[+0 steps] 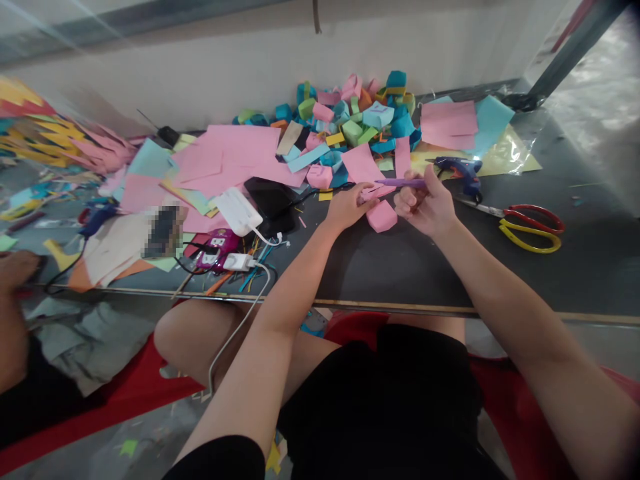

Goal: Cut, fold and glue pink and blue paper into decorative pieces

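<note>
Head camera shows a pink paper piece (pixel 379 192) toward the table's near side, gripped by the fingers of the left hand (pixel 346 207). Curled fingers of the right hand (pixel 427 207) grip a purple pen (pixel 401 183) over it; contact is unclear. Just nearer sits a pink folded block (pixel 382 217); whether it joins the paper, I cannot tell. That block looks shaped, the paper above it unfinished. Farther back, a heap of folded pieces (pixel 353 123) seems done, while pink sheets (pixel 215 157) at left remain flat. Right lie a glue gun (pixel 463 175) and scissors (pixel 531 228).
</note>
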A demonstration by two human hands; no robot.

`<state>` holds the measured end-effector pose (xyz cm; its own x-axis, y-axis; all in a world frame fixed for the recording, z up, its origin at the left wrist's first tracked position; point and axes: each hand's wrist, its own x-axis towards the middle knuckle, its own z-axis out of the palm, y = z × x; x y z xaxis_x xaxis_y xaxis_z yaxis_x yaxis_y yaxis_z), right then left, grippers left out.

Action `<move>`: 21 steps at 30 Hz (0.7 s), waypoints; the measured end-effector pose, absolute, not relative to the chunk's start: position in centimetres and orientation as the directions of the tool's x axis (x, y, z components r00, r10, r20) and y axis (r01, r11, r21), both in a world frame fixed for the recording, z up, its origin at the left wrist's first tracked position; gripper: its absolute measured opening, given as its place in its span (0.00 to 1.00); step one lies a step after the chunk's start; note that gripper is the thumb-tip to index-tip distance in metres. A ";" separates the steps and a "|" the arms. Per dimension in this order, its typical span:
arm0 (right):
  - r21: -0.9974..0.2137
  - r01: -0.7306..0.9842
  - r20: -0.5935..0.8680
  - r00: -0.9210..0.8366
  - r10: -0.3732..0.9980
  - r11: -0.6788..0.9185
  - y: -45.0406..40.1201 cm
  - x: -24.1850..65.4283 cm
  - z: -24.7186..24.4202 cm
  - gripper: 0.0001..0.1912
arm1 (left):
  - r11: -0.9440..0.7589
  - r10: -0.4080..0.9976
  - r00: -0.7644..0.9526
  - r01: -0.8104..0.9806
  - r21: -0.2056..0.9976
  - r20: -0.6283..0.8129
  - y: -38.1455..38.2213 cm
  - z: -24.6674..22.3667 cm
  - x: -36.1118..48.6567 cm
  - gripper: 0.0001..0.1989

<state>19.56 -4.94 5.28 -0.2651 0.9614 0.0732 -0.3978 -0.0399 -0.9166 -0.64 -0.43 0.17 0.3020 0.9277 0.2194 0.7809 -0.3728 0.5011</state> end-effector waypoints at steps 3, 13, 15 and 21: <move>-0.919 -0.393 0.093 -0.281 0.955 -0.026 -4.8 19.9 5.1 0.30 | -0.345 0.938 0.276 0.809 0.476 0.211 -0.4 0.1 -0.7 0.24; -0.826 -0.559 0.054 -0.207 0.977 -0.073 -3.7 23.9 5.5 0.23 | -0.327 0.945 0.302 0.873 0.362 0.125 -0.7 0.8 -0.7 0.17; -0.537 -0.790 0.029 -0.366 0.930 -0.294 -3.2 25.0 5.6 0.20 | -0.312 0.950 0.281 0.883 0.350 0.138 -0.8 0.8 -0.6 0.16; 0.921 -0.108 0.285 -0.471 0.835 -0.375 -2.6 27.5 6.4 0.03 | -0.228 0.944 0.044 0.805 0.547 0.328 0.5 -0.4 -0.9 0.12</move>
